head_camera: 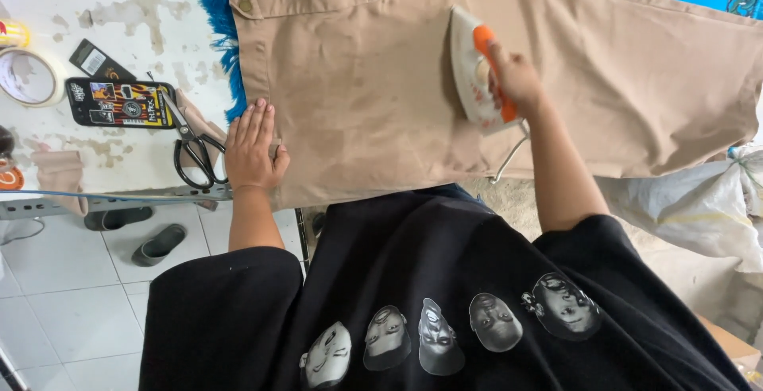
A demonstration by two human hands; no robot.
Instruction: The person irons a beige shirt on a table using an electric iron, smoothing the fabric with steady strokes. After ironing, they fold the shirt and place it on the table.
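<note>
At the nine o'clock edge of the view, on the worn white surface point(143, 9), lie a roll of tape point(28, 77), a black phone point(119, 103) with a patterned case, and black scissors point(193, 152), all well apart from the work. Just right of the scissors, the left hand point(253, 149) lies flat, fingers together and open, pressing down the near left edge of the tan cloth point(366, 97); it holds nothing. The cloth spreads from about ten o'clock across to three o'clock, over a blue fringed cover point(218, 33). Toward one o'clock, the right hand point(515, 81) wraps its grip closed around the orange handle of the white iron point(470, 73), which sits soleplate-down on the cloth near its middle. The stretch between hand and iron looks fairly smooth, so that part seems pressed; soft creases show to the right of the iron, toward three o'clock, so that side likely remains to be done.
</note>
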